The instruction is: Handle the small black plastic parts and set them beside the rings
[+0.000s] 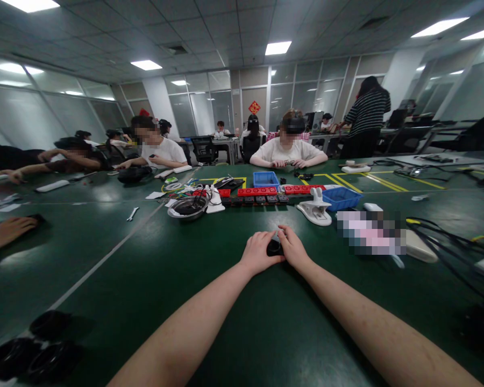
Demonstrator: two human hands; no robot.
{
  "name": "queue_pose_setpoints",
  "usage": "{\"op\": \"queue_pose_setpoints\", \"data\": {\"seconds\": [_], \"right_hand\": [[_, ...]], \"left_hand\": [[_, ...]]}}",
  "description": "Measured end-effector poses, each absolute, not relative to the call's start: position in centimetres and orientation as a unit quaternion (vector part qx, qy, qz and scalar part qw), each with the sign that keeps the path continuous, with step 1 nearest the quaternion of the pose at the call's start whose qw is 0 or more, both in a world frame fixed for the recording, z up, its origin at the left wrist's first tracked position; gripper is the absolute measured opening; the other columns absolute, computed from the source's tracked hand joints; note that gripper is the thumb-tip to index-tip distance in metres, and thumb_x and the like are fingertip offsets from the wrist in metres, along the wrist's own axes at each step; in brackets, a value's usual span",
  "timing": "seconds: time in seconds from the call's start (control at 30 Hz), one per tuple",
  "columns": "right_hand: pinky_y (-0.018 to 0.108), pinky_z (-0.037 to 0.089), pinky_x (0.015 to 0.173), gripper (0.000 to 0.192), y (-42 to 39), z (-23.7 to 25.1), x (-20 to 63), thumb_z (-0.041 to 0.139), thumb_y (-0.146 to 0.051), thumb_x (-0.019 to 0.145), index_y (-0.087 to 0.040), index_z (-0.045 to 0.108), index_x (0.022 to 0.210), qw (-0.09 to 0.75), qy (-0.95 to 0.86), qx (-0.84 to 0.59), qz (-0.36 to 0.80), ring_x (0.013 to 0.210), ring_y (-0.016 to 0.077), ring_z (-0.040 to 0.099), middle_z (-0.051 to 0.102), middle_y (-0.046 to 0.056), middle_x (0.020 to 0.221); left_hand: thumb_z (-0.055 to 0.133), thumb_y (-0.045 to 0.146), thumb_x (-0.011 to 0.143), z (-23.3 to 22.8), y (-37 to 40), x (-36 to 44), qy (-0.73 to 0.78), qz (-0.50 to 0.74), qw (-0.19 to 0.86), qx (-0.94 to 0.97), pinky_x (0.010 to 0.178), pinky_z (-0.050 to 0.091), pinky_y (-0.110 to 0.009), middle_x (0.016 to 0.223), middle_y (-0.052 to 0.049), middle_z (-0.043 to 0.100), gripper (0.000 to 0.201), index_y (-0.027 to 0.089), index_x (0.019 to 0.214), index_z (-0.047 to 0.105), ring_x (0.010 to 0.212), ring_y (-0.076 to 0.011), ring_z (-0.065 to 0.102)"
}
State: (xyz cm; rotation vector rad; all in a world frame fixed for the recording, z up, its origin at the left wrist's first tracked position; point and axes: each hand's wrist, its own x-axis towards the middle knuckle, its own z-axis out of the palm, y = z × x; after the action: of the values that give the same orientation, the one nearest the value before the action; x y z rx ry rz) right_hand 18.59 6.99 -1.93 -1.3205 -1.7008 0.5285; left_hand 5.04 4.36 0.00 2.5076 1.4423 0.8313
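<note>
Both hands meet on the dark green table [234, 322]: the left hand [260, 252] and right hand [292, 248] close their fingers around a small black rounded part [273, 248], pinched between them. It looks light, hard and smooth, likely slippery, so opposite edges seem the surest hold.

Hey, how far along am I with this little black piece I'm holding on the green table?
Done: cannot tell; no finished pieces show near you. In hand: your left hand and right hand both grip one small black part over the green table. Left: several round black parts sit untouched at the near left edge.
</note>
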Motion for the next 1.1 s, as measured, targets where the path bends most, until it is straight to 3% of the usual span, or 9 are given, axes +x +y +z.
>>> {"op": "queue_pose_setpoints", "data": {"seconds": [0.2,0.43,0.7,1.1], "right_hand": [[0.033,0.038,0.079,0.040,6.9,-1.8,18.6,0.029,-0.041,0.080,-0.014,0.046,0.105,0.440,-0.691,-0.534,0.207,0.089,0.0179,0.050,0.056,0.008,0.096],[0.031,0.038,0.078,0.042,6.5,-1.6,18.9,0.028,-0.041,0.081,-0.013,0.045,0.107,0.428,-0.704,-0.531,0.200,0.088,0.0176,0.050,0.055,0.009,0.094],[0.029,0.039,0.074,0.042,6.3,-1.7,18.8,0.031,-0.044,0.080,-0.016,0.047,0.105,0.414,-0.728,-0.506,0.208,0.085,0.0169,0.052,0.055,0.008,0.094],[0.030,0.038,0.077,0.040,5.9,-1.5,18.8,0.030,-0.043,0.080,-0.016,0.048,0.104,0.402,-0.745,-0.496,0.196,0.088,0.0174,0.051,0.055,0.008,0.096]], "left_hand": [[0.053,0.048,0.065,0.5,4.0,5.3,0.524,0.206,0.063,0.824,0.083,0.036,-0.033,0.096,-0.003,0.056,0.044,0.023,0.102,0.052,0.094,-0.0201,0.046],[0.057,0.049,0.061,2.4,5.8,4.4,0.561,0.081,0.045,0.823,0.083,0.038,-0.031,0.097,0.000,0.058,0.043,0.028,0.098,0.055,0.095,-0.0206,0.049],[0.064,0.041,0.053,4.2,7.5,-6.0,0.659,-0.074,0.033,0.747,0.072,0.043,-0.027,0.108,-0.003,0.055,0.056,0.027,0.106,0.052,0.095,-0.0223,0.052],[0.049,0.068,0.050,6.6,1.0,-18.2,0.688,-0.201,-0.004,0.697,0.061,0.040,-0.024,0.087,-0.009,0.063,0.059,0.023,0.087,0.063,0.081,-0.0241,0.056]]}}
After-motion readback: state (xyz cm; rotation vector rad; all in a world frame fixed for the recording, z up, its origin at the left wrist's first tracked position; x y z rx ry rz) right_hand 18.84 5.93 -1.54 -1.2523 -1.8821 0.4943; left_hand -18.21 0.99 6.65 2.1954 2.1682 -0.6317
